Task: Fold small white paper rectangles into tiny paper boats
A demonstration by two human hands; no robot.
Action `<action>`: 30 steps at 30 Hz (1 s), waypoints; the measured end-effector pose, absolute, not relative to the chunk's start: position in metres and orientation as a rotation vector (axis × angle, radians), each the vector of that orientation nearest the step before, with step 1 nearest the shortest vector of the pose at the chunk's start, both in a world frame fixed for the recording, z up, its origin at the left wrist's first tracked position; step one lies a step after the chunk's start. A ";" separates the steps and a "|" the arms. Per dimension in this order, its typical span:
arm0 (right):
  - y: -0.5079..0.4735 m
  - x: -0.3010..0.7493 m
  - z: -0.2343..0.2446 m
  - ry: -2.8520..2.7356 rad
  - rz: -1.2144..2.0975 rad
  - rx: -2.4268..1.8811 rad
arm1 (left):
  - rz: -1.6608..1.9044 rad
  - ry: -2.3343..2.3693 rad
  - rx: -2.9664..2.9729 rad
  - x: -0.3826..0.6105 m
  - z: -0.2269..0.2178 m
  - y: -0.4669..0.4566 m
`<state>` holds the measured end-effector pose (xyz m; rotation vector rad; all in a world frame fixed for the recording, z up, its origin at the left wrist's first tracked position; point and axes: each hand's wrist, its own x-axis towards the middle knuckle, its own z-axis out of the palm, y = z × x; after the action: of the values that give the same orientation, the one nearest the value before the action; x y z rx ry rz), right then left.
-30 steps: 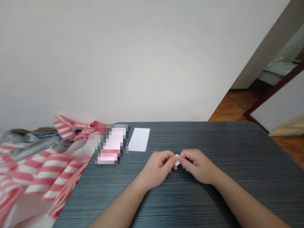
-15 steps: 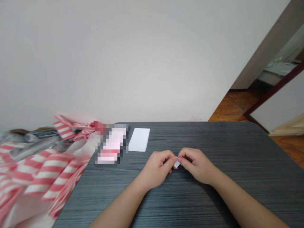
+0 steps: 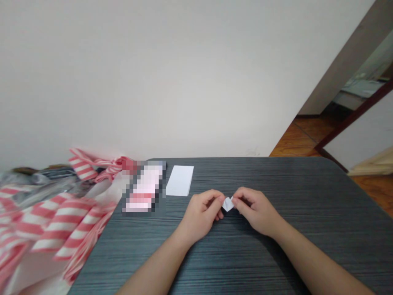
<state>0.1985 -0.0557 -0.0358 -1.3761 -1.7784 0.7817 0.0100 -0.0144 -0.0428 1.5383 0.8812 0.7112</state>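
Observation:
A small piece of folded white paper (image 3: pixel 228 204) is stretched between my two hands, just above the dark table. My left hand (image 3: pixel 202 213) pinches its left corner between thumb and fingers. On the other side, my right hand (image 3: pixel 256 211) pinches the right corner the same way. The middle of the paper shows creased facets and a pointed lower edge; its two ends are hidden under my fingertips.
A stack of white paper (image 3: pixel 179 180) lies at the back left of the dark wood-grain table (image 3: pixel 276 262). Left of it is a blurred-out, phone-like object (image 3: pixel 144 186). Red-and-white striped cloth (image 3: pixel 61 221) is heaped beyond the table's left edge. A pale wall (image 3: pixel 196 82) rises behind.
Both hands have risen slightly and moved a little apart at the fingertips. More of the folded paper shows between them now.

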 end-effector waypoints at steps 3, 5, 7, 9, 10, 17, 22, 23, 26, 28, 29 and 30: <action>-0.056 0.200 -0.038 -1.731 0.758 -1.391 | 0.753 0.901 1.464 0.012 -0.044 -0.013; -0.057 0.201 -0.038 -1.711 0.749 -1.393 | 0.772 0.920 1.431 0.012 -0.044 -0.012; -0.057 0.201 -0.038 -1.680 0.764 -1.402 | 0.786 0.927 1.406 0.012 -0.045 -0.012; -0.057 0.202 -0.039 -1.633 0.805 -1.407 | 0.794 0.912 1.381 0.012 -0.046 -0.012; -0.057 0.202 -0.040 -1.607 0.829 -1.404 | 0.801 0.901 1.365 0.012 -0.047 -0.012; -0.058 0.202 -0.045 -1.503 0.953 -1.331 | 0.888 0.843 1.296 0.013 -0.047 -0.013; -0.059 0.202 -0.047 -1.494 1.025 -1.288 | 0.894 0.852 1.372 0.011 -0.048 -0.014; -0.059 0.202 -0.048 -1.491 1.037 -1.268 | 0.890 0.859 1.398 0.011 -0.049 -0.014; -0.059 0.201 -0.052 -1.492 1.053 -1.207 | 0.875 0.869 1.456 0.010 -0.049 -0.015; -0.058 0.202 -0.053 -1.512 1.039 -1.215 | 0.865 0.867 1.469 0.009 -0.048 -0.015; -0.058 0.202 -0.053 -1.524 1.025 -1.236 | 0.864 0.867 1.466 0.009 -0.047 -0.015; -0.058 0.202 -0.053 -1.534 1.009 -1.259 | 0.866 0.868 1.455 0.009 -0.047 -0.015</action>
<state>0.2024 -0.0581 -0.0526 -1.2590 -1.5339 1.0095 0.0094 -0.0149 -0.0469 1.4547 0.8676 0.8662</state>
